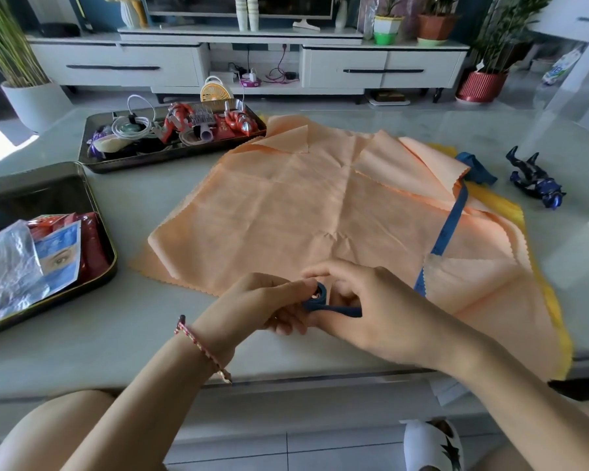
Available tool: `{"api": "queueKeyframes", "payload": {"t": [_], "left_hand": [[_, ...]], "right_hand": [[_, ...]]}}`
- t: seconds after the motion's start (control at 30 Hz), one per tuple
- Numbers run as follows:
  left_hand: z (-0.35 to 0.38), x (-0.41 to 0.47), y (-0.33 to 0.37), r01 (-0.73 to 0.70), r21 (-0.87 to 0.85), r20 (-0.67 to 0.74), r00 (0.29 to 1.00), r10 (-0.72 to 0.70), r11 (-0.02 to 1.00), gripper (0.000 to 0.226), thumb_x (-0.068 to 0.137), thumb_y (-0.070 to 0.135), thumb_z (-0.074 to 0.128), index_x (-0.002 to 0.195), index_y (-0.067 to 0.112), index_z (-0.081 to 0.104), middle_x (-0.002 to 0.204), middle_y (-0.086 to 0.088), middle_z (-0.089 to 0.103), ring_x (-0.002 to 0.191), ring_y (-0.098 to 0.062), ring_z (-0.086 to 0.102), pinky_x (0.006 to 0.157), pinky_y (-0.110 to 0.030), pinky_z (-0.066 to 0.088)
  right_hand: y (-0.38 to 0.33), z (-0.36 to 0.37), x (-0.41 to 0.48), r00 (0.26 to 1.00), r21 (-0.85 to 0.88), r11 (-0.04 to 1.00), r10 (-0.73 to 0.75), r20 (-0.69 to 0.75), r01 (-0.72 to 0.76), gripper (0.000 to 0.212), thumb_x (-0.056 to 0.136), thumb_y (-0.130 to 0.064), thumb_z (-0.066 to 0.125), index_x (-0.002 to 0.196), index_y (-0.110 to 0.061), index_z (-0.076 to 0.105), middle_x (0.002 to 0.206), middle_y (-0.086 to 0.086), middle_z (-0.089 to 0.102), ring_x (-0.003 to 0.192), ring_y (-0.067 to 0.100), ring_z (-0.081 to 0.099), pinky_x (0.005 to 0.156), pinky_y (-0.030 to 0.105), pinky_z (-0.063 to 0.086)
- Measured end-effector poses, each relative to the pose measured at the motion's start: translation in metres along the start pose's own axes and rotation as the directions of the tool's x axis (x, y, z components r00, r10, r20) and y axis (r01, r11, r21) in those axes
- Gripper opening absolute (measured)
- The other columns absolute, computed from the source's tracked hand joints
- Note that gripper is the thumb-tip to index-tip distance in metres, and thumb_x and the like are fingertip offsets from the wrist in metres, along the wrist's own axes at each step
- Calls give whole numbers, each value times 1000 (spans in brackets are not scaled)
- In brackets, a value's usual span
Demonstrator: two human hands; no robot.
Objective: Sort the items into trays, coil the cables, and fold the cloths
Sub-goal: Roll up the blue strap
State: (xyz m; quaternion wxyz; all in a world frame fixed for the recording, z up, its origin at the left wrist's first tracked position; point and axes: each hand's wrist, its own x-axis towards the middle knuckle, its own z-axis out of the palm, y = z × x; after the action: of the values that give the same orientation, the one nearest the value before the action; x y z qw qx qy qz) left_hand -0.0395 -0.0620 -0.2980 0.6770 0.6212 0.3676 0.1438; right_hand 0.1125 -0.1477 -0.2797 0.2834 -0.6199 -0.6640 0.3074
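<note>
A blue tape measure runs across the spread orange cloth from the far right down to my hands. Its near end is wound into a small roll. My left hand pinches that roll at the table's near edge. My right hand holds the tape beside the roll, fingers curled around it. A yellow cloth lies under the orange one, showing along the right side. A dark blue toy figure lies on the table at the right.
A dark tray at the back left holds coiled cables and red toy figures. A second dark tray at the left holds foil and red packets. Beyond the table stand a white TV cabinet and potted plants.
</note>
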Motion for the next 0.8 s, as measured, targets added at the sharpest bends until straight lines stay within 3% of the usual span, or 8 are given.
{"api": "queueKeyframes", "payload": {"t": [0.07,0.17,0.3,0.4,0.53,0.63,0.73,0.8], "left_hand": [[0,-1,0,13,-11,43,999,-12,1000,45,65,47,65,76,3,71,62,-12,66,56,-17,56,54,-20,45],[6,-1,-3,3,-63,11,1000,-2,998,55,67,53,65,85,1,69,69,-17,66,62,-23,57,58,-27,44],[8,-1,-3,-61,-48,-56,997,58,997,66,64,58,57,85,-3,70,72,-9,67,61,-11,59,62,-24,47],[6,0,-7,-91,47,-103,990,95,995,59,75,49,56,84,-8,69,66,-6,66,56,-7,54,60,-19,45],[-1,1,-4,-90,136,-103,989,105,987,49,80,43,56,81,-5,70,61,-4,65,54,-8,54,56,-16,44],[-3,-2,-1,-73,100,-62,995,80,992,56,67,56,54,74,3,71,64,-12,68,56,-13,57,56,-20,46],[-2,-3,0,-96,59,-97,990,101,994,64,65,63,51,78,4,70,69,-14,69,60,-13,59,61,-23,49],[1,-2,0,-102,40,-107,989,106,994,69,63,66,48,82,3,69,73,-11,70,63,-9,62,67,-25,50]], "right_hand": [[-2,-4,-1,995,72,997,7,95,-14,23,85,-29,67,106,-32,60,79,6,68,75,25,61,67,30,51],[-4,-3,0,999,112,993,39,-3,-39,21,76,-34,72,92,-30,59,74,5,67,64,24,63,54,27,49],[-1,7,2,970,-242,970,-31,-242,-29,41,70,-52,70,81,-22,45,72,-12,52,56,9,52,51,18,39],[0,11,3,965,-373,928,-85,-250,-15,39,75,-56,65,87,-25,44,71,-15,46,55,8,46,51,19,32],[1,9,5,1000,-48,999,-18,-3,18,27,84,-38,65,109,-31,55,83,-10,66,71,7,61,65,26,49],[-1,0,4,995,146,989,-2,99,-12,19,86,-26,66,103,-32,60,76,-2,69,56,11,62,51,15,45],[0,-3,6,1000,155,987,30,-5,-29,14,81,-29,70,92,-29,61,67,-6,67,49,9,59,48,17,45],[1,0,7,987,-23,1000,6,-159,-9,21,76,-39,69,85,-23,58,63,-9,60,53,5,56,51,17,42]]}}
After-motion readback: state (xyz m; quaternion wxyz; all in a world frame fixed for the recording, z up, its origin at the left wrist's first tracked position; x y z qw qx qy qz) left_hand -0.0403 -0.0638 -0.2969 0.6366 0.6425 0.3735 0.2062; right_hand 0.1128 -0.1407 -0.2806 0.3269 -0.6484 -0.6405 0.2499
